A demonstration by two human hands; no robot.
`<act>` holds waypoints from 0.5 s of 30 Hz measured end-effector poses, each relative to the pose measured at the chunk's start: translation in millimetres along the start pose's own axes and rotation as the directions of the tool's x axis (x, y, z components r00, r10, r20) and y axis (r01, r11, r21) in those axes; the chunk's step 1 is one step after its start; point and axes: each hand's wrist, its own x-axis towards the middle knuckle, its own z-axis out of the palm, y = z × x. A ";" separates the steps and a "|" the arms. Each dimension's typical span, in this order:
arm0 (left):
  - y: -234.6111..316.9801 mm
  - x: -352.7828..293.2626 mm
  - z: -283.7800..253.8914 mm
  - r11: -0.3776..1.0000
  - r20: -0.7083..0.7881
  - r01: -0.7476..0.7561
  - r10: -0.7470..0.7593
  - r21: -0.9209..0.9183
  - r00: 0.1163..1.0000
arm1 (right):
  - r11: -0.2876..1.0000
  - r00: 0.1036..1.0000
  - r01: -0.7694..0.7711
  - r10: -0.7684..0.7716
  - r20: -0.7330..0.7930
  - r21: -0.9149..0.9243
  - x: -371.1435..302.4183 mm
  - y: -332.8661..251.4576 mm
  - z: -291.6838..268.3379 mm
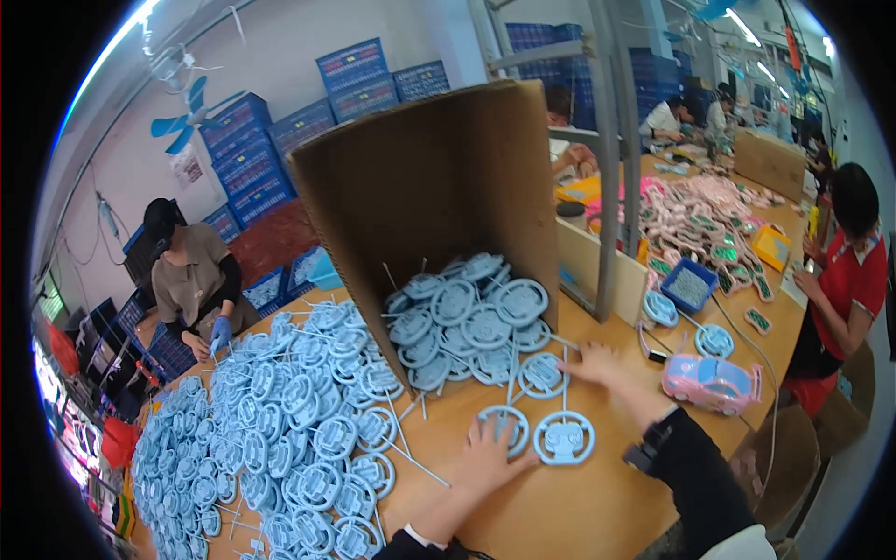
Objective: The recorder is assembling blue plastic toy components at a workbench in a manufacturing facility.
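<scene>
My left hand [487,459] lies with spread fingers over a light-blue toy steering wheel [511,422] on the table, covering part of its rim. My right hand [599,367], slightly blurred, has its fingers stretched out at the right rim of another toy steering wheel [539,375]. Between and below my hands, a third toy steering wheel [564,439] rests flat with its thin stem pointing away from me. Just beyond stands a tipped cardboard box [429,177], its opening facing me, with a heap of the same wheels [485,322] spilling at its mouth.
A large pile of light-blue wheels [299,439] covers the table's left side. To the right are a pink toy car [711,384], a loose wheel [714,341], a blue tray [689,285] and a metal post [611,187]. Co-workers sit at left [196,280] and right [845,271].
</scene>
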 end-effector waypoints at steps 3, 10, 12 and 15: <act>1.8 -18.9 -7.9 0.990 0.044 -0.136 0.135 0.027 0.990 | 0.985 0.901 -0.026 -0.051 0.431 0.172 -23.9 -13.5 -30.0; -21.3 25.8 -29.7 0.993 -0.185 -0.073 0.054 -0.097 0.981 | 0.839 0.681 0.484 -0.184 -0.709 0.248 -1.7 -63.4 -138.2; -7.0 70.8 -37.5 0.997 -0.138 -0.056 0.064 0.057 0.988 | 0.795 0.296 0.607 -0.249 -0.922 -0.020 8.3 -100.6 -218.3; -15.8 118.7 -13.2 0.996 -0.084 -0.012 0.019 0.083 0.996 | 0.787 -0.159 0.359 -0.478 -0.864 -0.501 10.0 -168.9 -317.3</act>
